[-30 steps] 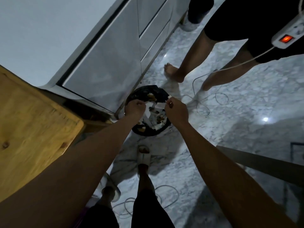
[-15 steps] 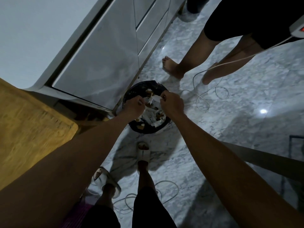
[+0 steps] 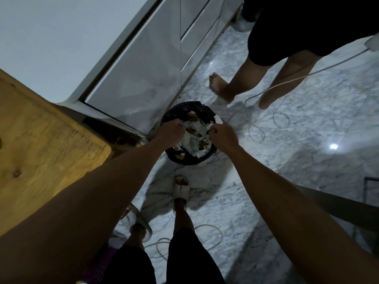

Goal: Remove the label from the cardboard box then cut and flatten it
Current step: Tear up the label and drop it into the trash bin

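Both my arms reach down over a round bin (image 3: pixel 170 115) lined with a black bag and holding several white label scraps (image 3: pixel 196 128) and brown cardboard bits. My left hand (image 3: pixel 171 132) is curled in a fist over the bin's left rim, with a white label piece hanging under its fingers. My right hand (image 3: pixel 223 136) hovers over the right rim, thumb and fingers pinched on a small white label scrap (image 3: pixel 217 120). The two hands are a short way apart. No cardboard box is in view.
A wooden table top (image 3: pixel 41 144) is at the left, white cabinet fronts (image 3: pixel 147 74) behind the bin. Another person's bare legs (image 3: pixel 235 83) stand at the back right. White cables (image 3: pixel 266 119) loop on the marble floor. My sandalled feet (image 3: pixel 180 189) stand below the bin.
My hands, close together on a white strip a second ago, have drawn apart over the bin. The view has shifted slightly.
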